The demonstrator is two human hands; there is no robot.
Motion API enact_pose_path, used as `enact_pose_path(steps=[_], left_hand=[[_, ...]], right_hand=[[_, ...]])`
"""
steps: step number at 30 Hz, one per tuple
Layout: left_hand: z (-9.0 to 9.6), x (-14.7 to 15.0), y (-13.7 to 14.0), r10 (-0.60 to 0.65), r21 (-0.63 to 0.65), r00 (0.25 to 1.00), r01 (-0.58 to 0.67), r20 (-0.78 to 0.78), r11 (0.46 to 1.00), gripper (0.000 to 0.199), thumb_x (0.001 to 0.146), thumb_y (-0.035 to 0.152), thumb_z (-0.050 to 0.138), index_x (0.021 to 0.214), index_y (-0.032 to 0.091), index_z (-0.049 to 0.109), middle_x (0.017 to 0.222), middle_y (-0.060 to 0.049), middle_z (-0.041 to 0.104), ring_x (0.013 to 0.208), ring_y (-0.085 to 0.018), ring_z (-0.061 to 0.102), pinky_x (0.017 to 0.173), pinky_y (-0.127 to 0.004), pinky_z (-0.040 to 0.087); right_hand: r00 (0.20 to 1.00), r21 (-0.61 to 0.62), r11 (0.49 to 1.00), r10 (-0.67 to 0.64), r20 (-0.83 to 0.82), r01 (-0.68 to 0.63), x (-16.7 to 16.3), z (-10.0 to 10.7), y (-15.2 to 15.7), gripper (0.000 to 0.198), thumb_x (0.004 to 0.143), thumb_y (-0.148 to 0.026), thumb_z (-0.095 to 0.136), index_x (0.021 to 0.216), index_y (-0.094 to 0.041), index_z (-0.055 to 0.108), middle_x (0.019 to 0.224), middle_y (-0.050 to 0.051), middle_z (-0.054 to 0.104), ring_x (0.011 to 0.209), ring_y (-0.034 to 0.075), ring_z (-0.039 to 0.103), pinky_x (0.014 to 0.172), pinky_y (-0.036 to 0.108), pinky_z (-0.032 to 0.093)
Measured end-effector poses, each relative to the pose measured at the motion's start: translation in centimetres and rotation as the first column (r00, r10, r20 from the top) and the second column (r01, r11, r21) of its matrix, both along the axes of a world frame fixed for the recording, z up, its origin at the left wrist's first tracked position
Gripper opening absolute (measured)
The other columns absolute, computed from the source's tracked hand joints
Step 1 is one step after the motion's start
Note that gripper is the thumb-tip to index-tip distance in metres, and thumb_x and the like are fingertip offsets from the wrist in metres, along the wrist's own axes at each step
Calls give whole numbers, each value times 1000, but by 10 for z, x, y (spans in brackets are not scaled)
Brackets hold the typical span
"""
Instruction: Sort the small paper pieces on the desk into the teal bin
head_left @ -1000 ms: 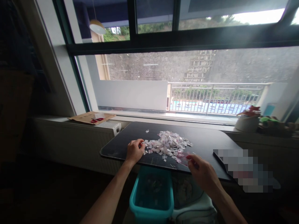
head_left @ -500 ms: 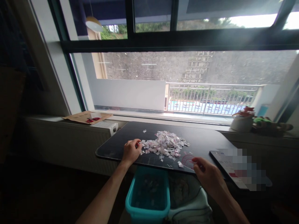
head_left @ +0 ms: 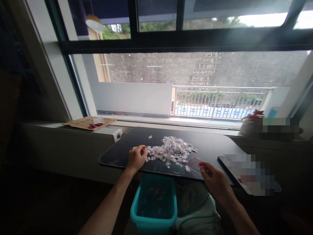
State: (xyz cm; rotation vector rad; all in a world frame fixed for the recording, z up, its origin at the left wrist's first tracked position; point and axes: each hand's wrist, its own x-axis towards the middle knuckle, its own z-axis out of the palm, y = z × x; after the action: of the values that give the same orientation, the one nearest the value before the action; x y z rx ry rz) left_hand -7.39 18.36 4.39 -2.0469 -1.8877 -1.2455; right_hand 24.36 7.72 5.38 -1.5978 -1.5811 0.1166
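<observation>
A heap of small cut paper pieces (head_left: 174, 150) lies on the black tabletop (head_left: 207, 140), with stray bits around its edge. At the left end of the heap is my left hand (head_left: 137, 158), its fingers curled in against the nearest pieces. Whether it pinches any of them is hidden. Between the thumb and fingers of my right hand (head_left: 215, 178) is a clear plastic protractor (head_left: 194, 164) with red curved markings. It is low over the table's front edge, at the right of the heap, beside a few loose pieces.
Below the table's front edge stands a turquoise bin (head_left: 154, 212) with paper bits inside. A partly blurred tablet-like object (head_left: 234, 171) rests at the table's right. Red-handled scissors (head_left: 96, 125) lie on brown paper (head_left: 80, 122) at left. A white pot (head_left: 246, 128) stands on the sill.
My right hand has moved slightly left and up with the protractor, which now touches or nears the loose pieces by the heap. My left hand has hardly moved.
</observation>
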Motion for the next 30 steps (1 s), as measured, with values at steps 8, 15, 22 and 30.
enact_pose_path(steps=[8,15,22,30], left_hand=[[1,0,-1,-4,6,1000,4,-4,1000,16,78,25,56,89,21,66,77,-3,68,85,-22,62,79,-33,46],[2,0,-2,-11,6,1000,12,-7,1000,17,78,26,55,89,21,66,77,-3,68,85,-23,62,79,-33,46],[1,0,-1,-15,3,1000,15,-7,1000,17,78,27,54,89,20,66,77,-3,68,85,-23,61,79,-33,46],[1,0,0,-8,1,1000,8,-5,1000,17,78,25,55,89,19,66,77,-3,68,84,-22,61,80,-33,46]], right_hand=[[1000,-17,999,31,2,-31,9,-3,-11,28,77,-37,48,85,-21,70,69,3,70,56,17,61,57,27,47],[999,-41,999,28,-31,-29,7,0,-19,28,78,-35,47,86,-21,69,76,3,71,63,18,64,64,29,49],[999,-66,997,44,8,-43,9,1,-8,30,78,-35,48,91,-21,70,79,5,72,66,19,66,65,28,50],[999,-88,996,33,28,-31,11,1,2,34,78,-38,46,93,-20,70,76,4,72,64,19,64,62,27,48]])
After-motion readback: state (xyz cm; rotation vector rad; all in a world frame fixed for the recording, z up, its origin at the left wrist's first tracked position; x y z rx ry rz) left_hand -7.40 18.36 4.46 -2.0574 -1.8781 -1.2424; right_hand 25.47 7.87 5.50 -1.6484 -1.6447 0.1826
